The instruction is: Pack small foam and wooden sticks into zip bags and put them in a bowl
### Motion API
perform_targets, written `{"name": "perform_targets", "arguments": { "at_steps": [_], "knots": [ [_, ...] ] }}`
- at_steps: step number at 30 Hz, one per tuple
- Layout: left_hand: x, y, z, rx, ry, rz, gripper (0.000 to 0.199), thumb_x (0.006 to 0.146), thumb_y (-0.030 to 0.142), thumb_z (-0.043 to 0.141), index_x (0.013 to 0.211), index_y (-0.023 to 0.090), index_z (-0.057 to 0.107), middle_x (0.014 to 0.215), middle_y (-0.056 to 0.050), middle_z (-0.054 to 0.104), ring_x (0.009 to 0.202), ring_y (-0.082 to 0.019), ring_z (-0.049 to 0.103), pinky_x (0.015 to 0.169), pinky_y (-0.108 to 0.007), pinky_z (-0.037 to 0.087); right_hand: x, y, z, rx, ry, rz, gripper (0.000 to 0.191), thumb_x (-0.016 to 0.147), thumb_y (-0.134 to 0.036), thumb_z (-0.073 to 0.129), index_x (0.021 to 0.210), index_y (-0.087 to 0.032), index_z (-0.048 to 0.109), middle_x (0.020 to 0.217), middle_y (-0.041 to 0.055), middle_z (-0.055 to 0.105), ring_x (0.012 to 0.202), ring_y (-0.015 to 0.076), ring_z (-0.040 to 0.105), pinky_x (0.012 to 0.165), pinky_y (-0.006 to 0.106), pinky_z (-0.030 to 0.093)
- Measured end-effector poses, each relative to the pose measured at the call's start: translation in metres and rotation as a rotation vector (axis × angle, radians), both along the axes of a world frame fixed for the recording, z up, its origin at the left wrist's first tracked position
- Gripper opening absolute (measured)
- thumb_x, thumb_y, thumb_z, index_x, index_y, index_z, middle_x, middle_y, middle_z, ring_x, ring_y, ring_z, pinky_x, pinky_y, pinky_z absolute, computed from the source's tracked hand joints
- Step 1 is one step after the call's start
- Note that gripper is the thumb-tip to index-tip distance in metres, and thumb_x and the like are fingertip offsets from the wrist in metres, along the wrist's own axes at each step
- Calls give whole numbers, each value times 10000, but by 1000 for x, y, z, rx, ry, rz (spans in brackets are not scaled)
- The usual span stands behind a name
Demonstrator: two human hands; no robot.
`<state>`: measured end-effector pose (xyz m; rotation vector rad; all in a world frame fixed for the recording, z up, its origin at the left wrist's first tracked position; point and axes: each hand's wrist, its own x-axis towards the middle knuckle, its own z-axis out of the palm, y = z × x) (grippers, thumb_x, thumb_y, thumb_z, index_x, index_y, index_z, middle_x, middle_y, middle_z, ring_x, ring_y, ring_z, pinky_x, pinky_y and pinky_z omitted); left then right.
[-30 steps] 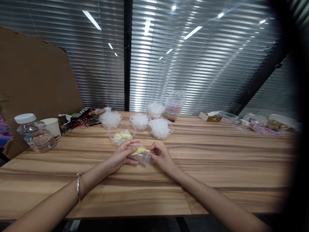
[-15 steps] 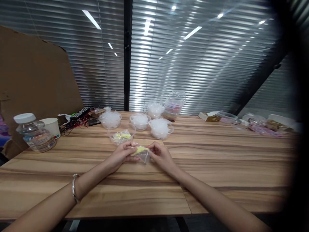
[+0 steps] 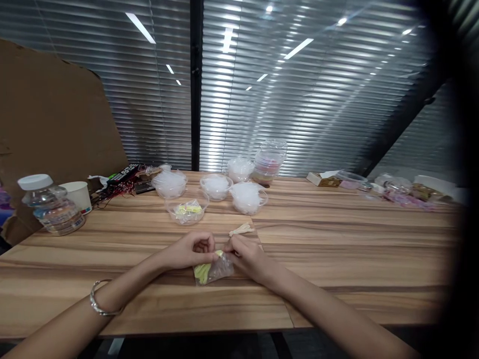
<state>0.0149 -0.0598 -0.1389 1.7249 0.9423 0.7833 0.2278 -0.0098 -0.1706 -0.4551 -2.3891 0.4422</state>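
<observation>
Wide wooden counter (image 3: 337, 259) fills the lower half of the frame, blinds (image 3: 299, 89) across the top, and a big cardboard sheet (image 3: 48, 109) leans at upper left. Below it, at mid left, sit a water bottle (image 3: 50, 204) and a paper cup (image 3: 78, 195). Centre frame, a cluster of clear bowls: three with white filling (image 3: 247, 197), one nearer bowl (image 3: 186, 210) with yellow pieces inside, and a stack of tubs (image 3: 270, 162) behind them. Right side, a scatter of packets (image 3: 396, 192), too blurred to name. Now the action, just below centre: both hands meet over a small clear bag (image 3: 213, 270) lying on the counter, something yellow-green inside it. Left hand (image 3: 190, 249) has its fingers pinched together on the bag's top edge; right hand (image 3: 249, 254) likewise, fingers closed on that same edge from the other side. Just above the right hand, a small pale strip (image 3: 242, 229) lies loose on the counter. My read: the contents look to be in, the mouth of the bag is being worked at the top, and whether it is sealed I cannot tell.
</observation>
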Motion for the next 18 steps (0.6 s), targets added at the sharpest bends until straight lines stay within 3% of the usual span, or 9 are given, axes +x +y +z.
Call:
{"name": "perform_targets", "arguments": {
  "at_steps": [2, 4, 10, 16, 18],
  "knots": [
    [2, -2, 1, -39, -45, -27, 288, 779, 310, 638, 1006, 162, 539, 723, 20, 519, 645, -90, 472, 594, -194, 383, 0, -1, 1, -9, 7, -15, 116, 874, -232, 486, 775, -191, 530, 739, 46, 558, 676, 156, 526, 622, 264, 404],
    [3, -3, 0, -61, -84, -32, 345, 779, 299, 640, 1072, 181, 501, 737, 23, 518, 657, -92, 482, 614, -201, 395, -2, -3, 4, -72, 22, -6, 104, 883, -217, 470, 809, -188, 538, 757, 44, 559, 698, 156, 531, 644, 264, 412],
    [2, 0, -5, -84, -79, -5, 329, 794, 318, 623, 1037, 193, 439, 715, 37, 525, 589, -69, 443, 552, -173, 343, -6, -2, 17, -266, 1, 109, 92, 896, -200, 455, 909, -193, 546, 871, 35, 601, 793, 144, 565, 712, 242, 427],
    [5, 0, -5, -189, -30, -21, 314, 749, 306, 656, 958, 174, 462, 676, 34, 563, 541, -65, 448, 511, -163, 332, -2, -1, 12, -122, -53, 153, 135, 877, -270, 499, 791, -175, 541, 757, 27, 571, 680, 128, 507, 640, 236, 395],
    [5, 3, -7, -243, 2, 24, 306, 717, 313, 675, 908, 152, 497, 633, 28, 568, 503, -64, 434, 473, -161, 299, -5, -1, 9, -185, -50, 129, 151, 878, -293, 498, 794, -178, 549, 760, 30, 569, 692, 133, 507, 656, 248, 399]
  ]
}}
